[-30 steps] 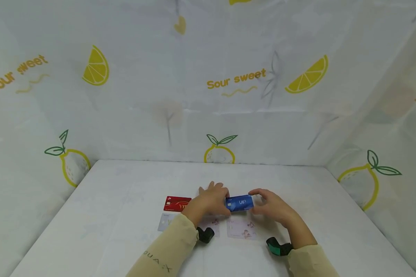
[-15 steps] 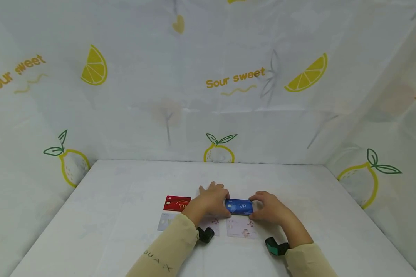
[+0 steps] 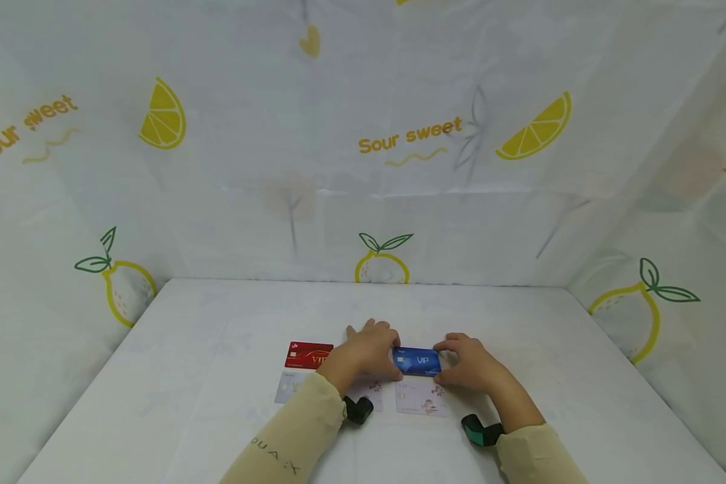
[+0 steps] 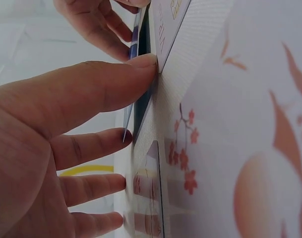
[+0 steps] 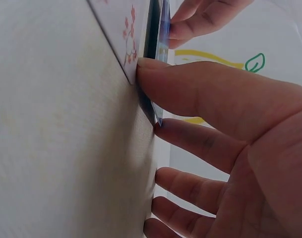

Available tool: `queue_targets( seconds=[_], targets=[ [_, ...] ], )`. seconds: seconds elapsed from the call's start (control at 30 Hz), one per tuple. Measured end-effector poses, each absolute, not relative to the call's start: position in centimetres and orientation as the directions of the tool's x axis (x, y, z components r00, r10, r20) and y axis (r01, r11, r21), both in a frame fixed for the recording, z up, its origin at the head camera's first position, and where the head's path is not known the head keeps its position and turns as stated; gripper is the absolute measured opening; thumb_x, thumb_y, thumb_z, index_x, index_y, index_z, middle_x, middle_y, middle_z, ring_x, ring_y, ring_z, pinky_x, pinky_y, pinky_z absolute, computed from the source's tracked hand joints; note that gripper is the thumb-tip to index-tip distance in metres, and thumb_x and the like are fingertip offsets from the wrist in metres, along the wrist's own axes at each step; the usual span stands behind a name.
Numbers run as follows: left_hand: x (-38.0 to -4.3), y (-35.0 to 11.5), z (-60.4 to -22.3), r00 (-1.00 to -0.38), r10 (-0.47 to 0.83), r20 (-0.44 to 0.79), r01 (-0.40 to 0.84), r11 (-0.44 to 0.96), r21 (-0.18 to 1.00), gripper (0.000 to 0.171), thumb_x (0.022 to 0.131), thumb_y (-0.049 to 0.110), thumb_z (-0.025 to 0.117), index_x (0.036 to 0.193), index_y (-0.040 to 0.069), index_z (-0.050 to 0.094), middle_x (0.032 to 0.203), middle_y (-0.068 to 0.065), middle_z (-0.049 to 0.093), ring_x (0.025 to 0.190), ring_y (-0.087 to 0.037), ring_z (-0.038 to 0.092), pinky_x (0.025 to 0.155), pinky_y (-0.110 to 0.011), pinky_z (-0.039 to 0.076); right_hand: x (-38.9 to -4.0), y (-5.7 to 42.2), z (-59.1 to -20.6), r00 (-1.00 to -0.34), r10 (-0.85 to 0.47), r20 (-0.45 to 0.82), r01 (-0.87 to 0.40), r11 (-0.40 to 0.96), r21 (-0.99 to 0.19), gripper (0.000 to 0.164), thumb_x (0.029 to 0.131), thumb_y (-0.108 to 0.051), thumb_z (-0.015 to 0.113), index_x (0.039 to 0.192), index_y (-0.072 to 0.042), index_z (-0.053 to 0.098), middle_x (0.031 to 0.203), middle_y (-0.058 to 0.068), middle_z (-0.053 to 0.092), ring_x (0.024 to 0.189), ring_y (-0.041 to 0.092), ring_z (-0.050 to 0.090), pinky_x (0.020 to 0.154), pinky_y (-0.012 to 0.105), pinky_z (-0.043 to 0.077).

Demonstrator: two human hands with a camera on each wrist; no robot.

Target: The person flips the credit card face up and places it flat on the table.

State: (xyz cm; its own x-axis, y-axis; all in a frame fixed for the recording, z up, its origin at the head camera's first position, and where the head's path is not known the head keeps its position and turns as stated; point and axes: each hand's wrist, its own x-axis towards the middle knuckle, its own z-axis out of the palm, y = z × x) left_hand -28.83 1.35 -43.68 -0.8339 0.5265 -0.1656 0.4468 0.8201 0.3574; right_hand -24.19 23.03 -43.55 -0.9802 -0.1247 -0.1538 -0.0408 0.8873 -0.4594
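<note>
A blue VIP card (image 3: 419, 361) lies level between the two hands in the head view, its long side left to right. The left hand (image 3: 368, 351) pinches its left end between thumb and index finger, with the other fingers spread. At the right end, the right hand (image 3: 472, 364) pinches it the same way. Both wrist views show the card (image 4: 134, 44) edge-on, very close to the table; contact cannot be told. Just in front lies a pale flowered card (image 3: 420, 398). Another pale flowered card (image 3: 374, 395) is partly hidden by the left hand.
A red VIP card (image 3: 307, 354) lies left of the left hand, with a pale grey card (image 3: 289, 387) in front of it. In the left wrist view another card (image 4: 151, 183) shows under the left fingers. White cloth walls (image 3: 266, 222) surround the white table (image 3: 212, 323).
A second ago the blue card was tilted with its right end higher. The right hand has lowered that end, and the card is now level. The left hand has hardly moved.
</note>
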Motion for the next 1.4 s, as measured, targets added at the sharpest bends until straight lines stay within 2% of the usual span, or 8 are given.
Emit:
queue_targets(
  seconds=[0.87, 1.4],
  targets=[
    [-29.05, 1.2, -43.98, -0.828, 0.534, -0.17, 0.448, 0.813, 0.372, 0.046, 0.072, 0.045, 0.084, 0.109, 0.024, 0.065, 0.107, 0.007, 0.055, 0.114, -0.02, 0.046, 0.107, -0.072, 0.026, -24.16, 22.78, -43.67, -0.982, -0.091, -0.164, -0.007, 0.89, -0.456, 0.054, 0.074, -0.024, 0.085, 0.123, -0.012, 0.067, 0.148, 0.026, 0.041, 0.136, 0.052, 0.033, 0.104, 0.069, 0.034],
    [-29.03, 1.14, -43.82, -0.824, 0.536, -0.183, 0.44, 0.809, 0.389, 0.045, 0.073, 0.043, 0.083, 0.11, 0.024, 0.064, 0.108, 0.007, 0.055, 0.116, -0.02, 0.045, 0.108, -0.072, 0.025, -24.3, 22.79, -43.58, -0.98, -0.098, -0.174, -0.012, 0.898, -0.44, 0.054, 0.074, -0.026, 0.085, 0.123, -0.012, 0.067, 0.147, 0.027, 0.041, 0.135, 0.052, 0.033, 0.104, 0.068, 0.034]
  ],
)
